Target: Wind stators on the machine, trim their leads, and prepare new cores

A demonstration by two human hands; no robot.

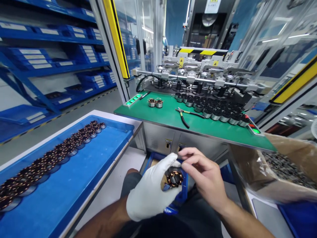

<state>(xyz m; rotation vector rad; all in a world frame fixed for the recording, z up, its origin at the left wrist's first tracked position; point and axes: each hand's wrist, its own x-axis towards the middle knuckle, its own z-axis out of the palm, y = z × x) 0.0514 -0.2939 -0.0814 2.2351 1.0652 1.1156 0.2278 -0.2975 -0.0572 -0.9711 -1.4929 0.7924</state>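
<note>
Head view: the gloved left hand point(151, 193) is closed around one copper-wound stator point(174, 178), held low and near, in the gap between the blue tray point(74, 185) on the left and the cardboard box point(250, 165) on the right. The bare right hand point(206, 177) is narrow, with fingertips point(184, 162) pinched together at the stator's upper rim; whether they grip a wire is too fine to tell. A blue bin point(182, 195) sits just below both hands. The near edge of the green mat point(168, 115) runs just beyond them, and the open room lies toward the floor on the near left.

Counted, there is one stator in hand, two more stators point(155, 102) far left on the mat, and one pair of pliers point(185, 115) mid-mat. A long row of stators point(52, 158) on the tray and a cluster of black parts point(213, 107) on the mat are too many to count. The machine point(198, 71) closes off the far side.
</note>
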